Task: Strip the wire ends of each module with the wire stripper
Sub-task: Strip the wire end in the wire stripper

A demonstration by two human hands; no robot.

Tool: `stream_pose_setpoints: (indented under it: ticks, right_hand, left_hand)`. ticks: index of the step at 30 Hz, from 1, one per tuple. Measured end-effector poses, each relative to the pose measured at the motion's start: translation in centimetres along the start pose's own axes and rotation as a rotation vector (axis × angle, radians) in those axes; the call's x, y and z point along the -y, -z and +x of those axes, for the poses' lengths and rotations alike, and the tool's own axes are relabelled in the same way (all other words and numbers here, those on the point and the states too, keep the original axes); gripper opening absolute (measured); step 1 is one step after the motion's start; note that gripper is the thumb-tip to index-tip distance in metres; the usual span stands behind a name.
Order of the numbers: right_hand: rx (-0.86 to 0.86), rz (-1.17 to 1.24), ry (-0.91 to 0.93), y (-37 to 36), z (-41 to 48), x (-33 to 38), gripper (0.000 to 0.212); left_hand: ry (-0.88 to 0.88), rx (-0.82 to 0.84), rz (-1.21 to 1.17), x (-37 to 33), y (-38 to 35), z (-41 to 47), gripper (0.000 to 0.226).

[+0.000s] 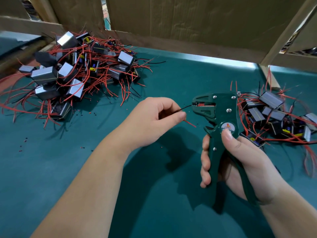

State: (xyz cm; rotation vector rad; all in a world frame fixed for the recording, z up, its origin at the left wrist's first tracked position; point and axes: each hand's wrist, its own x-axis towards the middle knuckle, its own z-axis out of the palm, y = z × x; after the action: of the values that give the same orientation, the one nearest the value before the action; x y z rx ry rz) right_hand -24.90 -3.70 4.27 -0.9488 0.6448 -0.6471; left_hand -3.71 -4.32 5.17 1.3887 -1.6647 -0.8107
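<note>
My right hand [240, 162] grips the handles of a green wire stripper [221, 114], held upright with its jaws pointing left. My left hand [152, 121] is closed around a module hidden in the palm and pinches a thin black wire [184, 108] whose tip sits in the stripper's jaws. A red wire [190, 123] sticks out below my left thumb, free in the air.
A big heap of modules with red and black wires [77, 73] lies at the back left of the green mat [171, 79]. A smaller heap of modules [274, 115] lies at the right, behind the stripper. Cardboard walls [188, 23] and wooden slats close the back. Bits of cut insulation [85, 114] dot the mat.
</note>
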Motion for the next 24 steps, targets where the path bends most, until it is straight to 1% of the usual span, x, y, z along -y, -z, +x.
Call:
stream_pose_setpoints:
  ticks: [6, 8, 10, 12, 15, 17, 21, 22, 24]
  right_hand:
    - [-0.116, -0.035, 0.045, -0.79, 0.09, -0.44, 0.057]
    - [-0.067, 0.002, 0.056, -0.73, 0.17, -0.40, 0.054]
    - [0.003, 0.102, 0.089, -0.51, 0.27, -0.39, 0.050]
    - [0.022, 0.189, 0.106, -0.36, 0.41, -0.25, 0.048]
    - [-0.059, 0.241, 0.093, 0.03, 0.53, -0.06, 0.039]
    - [-0.100, 0.229, 0.036, 0.17, 0.56, -0.11, 0.039]
    - [-0.014, 0.213, -0.040, -0.36, 0.47, -0.50, 0.060]
    - [0.015, 0.206, -0.041, -0.35, 0.60, -0.46, 0.059]
    - [0.106, 0.206, -0.038, -0.38, 0.83, -0.25, 0.045]
  left_hand:
    - [0.030, 0.010, 0.026, 0.10, -0.09, 0.15, 0.021]
    - [0.037, 0.023, 0.016, 0.08, -0.27, 0.16, 0.020]
    - [0.038, 0.017, -0.028, 0.17, -0.22, 0.17, 0.020]
    - [0.030, -0.029, -0.062, 0.25, -0.11, 0.21, 0.020]
    - [0.036, -0.095, -0.211, 0.21, 0.02, 0.30, 0.018]
    - [0.024, -0.092, -0.279, 0.08, 0.01, 0.24, 0.017]
    - [0.017, -0.112, -0.351, -0.18, -0.28, 0.26, 0.014]
    - [0.017, -0.122, -0.360, -0.19, -0.38, 0.29, 0.014]
    - [0.019, -0.143, -0.364, -0.20, -0.56, 0.33, 0.014]
